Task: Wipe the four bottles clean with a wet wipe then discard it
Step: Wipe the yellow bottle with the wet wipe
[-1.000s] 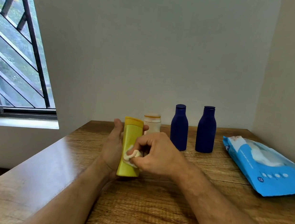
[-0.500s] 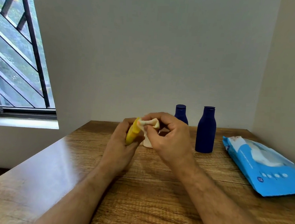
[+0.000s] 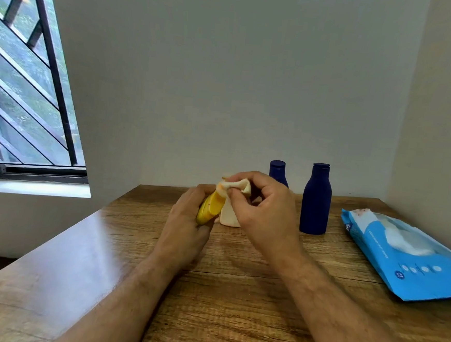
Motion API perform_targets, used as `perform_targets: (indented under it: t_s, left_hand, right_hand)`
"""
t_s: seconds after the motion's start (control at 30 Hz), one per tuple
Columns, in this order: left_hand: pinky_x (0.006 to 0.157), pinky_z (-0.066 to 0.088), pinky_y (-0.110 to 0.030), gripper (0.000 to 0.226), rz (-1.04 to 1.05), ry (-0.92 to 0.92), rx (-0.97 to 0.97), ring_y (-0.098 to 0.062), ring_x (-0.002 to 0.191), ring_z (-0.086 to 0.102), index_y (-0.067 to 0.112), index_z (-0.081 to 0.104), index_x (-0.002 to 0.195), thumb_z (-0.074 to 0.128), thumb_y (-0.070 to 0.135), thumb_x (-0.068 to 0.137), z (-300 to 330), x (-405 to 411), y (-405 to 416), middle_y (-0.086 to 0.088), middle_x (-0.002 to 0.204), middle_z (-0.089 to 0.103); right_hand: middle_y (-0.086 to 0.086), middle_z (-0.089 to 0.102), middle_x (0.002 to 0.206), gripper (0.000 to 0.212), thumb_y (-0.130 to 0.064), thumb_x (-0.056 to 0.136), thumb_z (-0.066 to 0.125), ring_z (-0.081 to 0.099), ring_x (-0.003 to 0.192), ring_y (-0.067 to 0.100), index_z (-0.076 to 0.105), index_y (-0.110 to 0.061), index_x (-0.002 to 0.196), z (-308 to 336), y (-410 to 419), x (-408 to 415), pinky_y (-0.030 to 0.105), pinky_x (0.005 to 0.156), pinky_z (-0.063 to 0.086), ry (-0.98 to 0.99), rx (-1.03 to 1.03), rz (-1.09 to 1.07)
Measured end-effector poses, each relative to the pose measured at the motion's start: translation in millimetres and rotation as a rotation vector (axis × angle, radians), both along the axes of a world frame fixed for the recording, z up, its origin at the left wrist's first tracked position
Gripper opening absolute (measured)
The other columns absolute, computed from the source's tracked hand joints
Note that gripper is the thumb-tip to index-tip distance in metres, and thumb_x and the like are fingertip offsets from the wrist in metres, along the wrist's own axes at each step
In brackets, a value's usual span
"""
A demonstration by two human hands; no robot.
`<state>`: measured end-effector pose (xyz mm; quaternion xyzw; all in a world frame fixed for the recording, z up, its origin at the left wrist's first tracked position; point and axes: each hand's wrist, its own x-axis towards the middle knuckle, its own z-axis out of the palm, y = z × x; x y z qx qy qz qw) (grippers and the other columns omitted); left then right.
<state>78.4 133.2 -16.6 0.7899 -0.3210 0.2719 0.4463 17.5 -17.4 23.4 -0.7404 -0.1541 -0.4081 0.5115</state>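
Gripping the yellow bottle, the left hand tilts it — cap toward the right hand, whose fingers pinch the wipe on the cap. Behind the fingers stands a white bottle; two blue bottles to their right, pack beyond — bare table nearer.

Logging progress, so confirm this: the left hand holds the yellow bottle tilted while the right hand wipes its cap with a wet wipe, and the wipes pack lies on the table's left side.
One detail is wrong. The head view shows the wipes pack on the right side of the table, not the left. The rest holds: the left hand holds the yellow bottle tilted, and the right hand wipes its cap with the wet wipe.
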Motion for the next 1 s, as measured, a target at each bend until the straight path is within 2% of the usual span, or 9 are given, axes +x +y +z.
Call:
perform_targets:
  t_s: [0.13, 0.27, 0.4, 0.53, 0.67, 0.8, 0.87, 0.93, 1.0]
  left_hand:
    - [0.077, 0.053, -0.053, 0.042, -0.023, 0.001, 0.003, -0.018, 0.095, 0.060, 0.040, 0.056, 0.108, 0.064, 0.005, 0.086, -0.8, 0.6, 2.2, 0.011, 0.101, 0.061]
    - [0.079, 0.054, -0.050, 0.042, -0.061, 0.004, 0.011, -0.018, 0.096, 0.061, 0.039, 0.056, 0.116, 0.065, 0.006, 0.091, -0.1, -1.4, 0.3, 0.009, 0.104, 0.063]
    - [0.081, 0.055, -0.046, 0.044, -0.058, 0.036, 0.015, -0.013, 0.096, 0.060, 0.040, 0.054, 0.120, 0.064, 0.007, 0.093, -1.7, -2.4, -2.3, 0.010, 0.106, 0.062]
    - [0.077, 0.057, -0.047, 0.032, -0.074, 0.062, -0.009, -0.014, 0.091, 0.062, 0.036, 0.056, 0.116, 0.064, 0.013, 0.095, -1.6, -3.2, -3.1, 0.008, 0.103, 0.064]
    - [0.074, 0.056, -0.051, 0.029, -0.091, 0.061, -0.023, -0.018, 0.090, 0.063, 0.029, 0.058, 0.110, 0.066, 0.010, 0.091, -3.0, -1.9, 0.0, 0.005, 0.100, 0.065]
    - [0.078, 0.056, -0.036, 0.032, -0.098, 0.043, -0.004, -0.015, 0.092, 0.063, 0.034, 0.056, 0.118, 0.065, 0.014, 0.096, -0.5, -4.7, -3.2, 0.011, 0.101, 0.065]
    - [0.080, 0.054, -0.022, 0.032, -0.089, 0.093, -0.099, -0.009, 0.094, 0.064, 0.034, 0.053, 0.117, 0.069, 0.020, 0.093, 1.7, -6.5, -5.6, 0.014, 0.101, 0.065]
    - [0.082, 0.059, -0.033, 0.042, -0.080, 0.250, -0.326, -0.014, 0.089, 0.071, 0.029, 0.050, 0.118, 0.078, 0.029, 0.086, 6.8, -7.3, -7.0, 0.004, 0.103, 0.069]
    - [0.071, 0.062, -0.047, 0.048, -0.113, 0.418, -0.595, -0.027, 0.080, 0.075, 0.018, 0.046, 0.124, 0.076, 0.023, 0.087, 11.3, -5.8, -7.7, -0.013, 0.102, 0.070]
  right_hand:
    - [-0.012, 0.068, 0.084, 0.010, -0.013, 0.084, 0.073, 0.065, 0.077, 0.007, 0.074, -0.019, 0.092, -4.2, 5.1, -3.9, 0.015, 0.058, 0.050, -0.013, -0.236, 0.096]
    - [-0.014, 0.066, 0.085, 0.009, -0.024, 0.087, 0.071, 0.064, 0.078, 0.004, 0.072, -0.024, 0.096, -4.7, 4.0, -0.2, 0.018, 0.060, 0.055, 0.063, -0.139, 0.014]
    - [-0.019, 0.061, 0.078, 0.009, -0.031, 0.090, 0.069, 0.058, 0.078, -0.009, 0.068, -0.028, 0.097, -3.3, 2.9, 3.5, 0.007, 0.056, 0.045, 0.083, -0.032, -0.099]
    - [-0.012, 0.067, 0.083, 0.009, -0.021, 0.086, 0.073, 0.064, 0.076, 0.005, 0.072, -0.019, 0.095, -2.3, 0.2, -0.6, 0.015, 0.056, 0.050, 0.004, -0.104, 0.001]
    - [-0.010, 0.069, 0.080, 0.008, -0.017, 0.083, 0.074, 0.065, 0.074, 0.007, 0.074, -0.017, 0.091, -5.0, 3.9, -4.3, 0.015, 0.057, 0.051, 0.002, -0.202, 0.082]
    - [-0.016, 0.063, 0.074, 0.004, -0.027, 0.088, 0.071, 0.060, 0.072, -0.004, 0.068, -0.025, 0.088, -3.6, -0.8, 4.0, 0.009, 0.054, 0.046, 0.094, -0.028, -0.105]
    - [-0.018, 0.062, 0.076, 0.006, -0.030, 0.089, 0.070, 0.060, 0.072, -0.003, 0.064, -0.032, 0.088, -3.4, -5.1, 6.8, 0.009, 0.055, 0.047, 0.123, 0.024, -0.171]
    - [-0.018, 0.063, 0.078, 0.006, -0.031, 0.089, 0.070, 0.061, 0.072, -0.002, 0.064, -0.032, 0.089, -3.5, -7.2, 7.9, 0.011, 0.058, 0.049, 0.144, 0.078, -0.183]
    - [-0.016, 0.063, 0.078, 0.005, -0.029, 0.089, 0.070, 0.061, 0.071, -0.004, 0.066, -0.028, 0.089, -3.1, -6.3, 7.6, 0.010, 0.055, 0.047, 0.164, 0.076, -0.163]
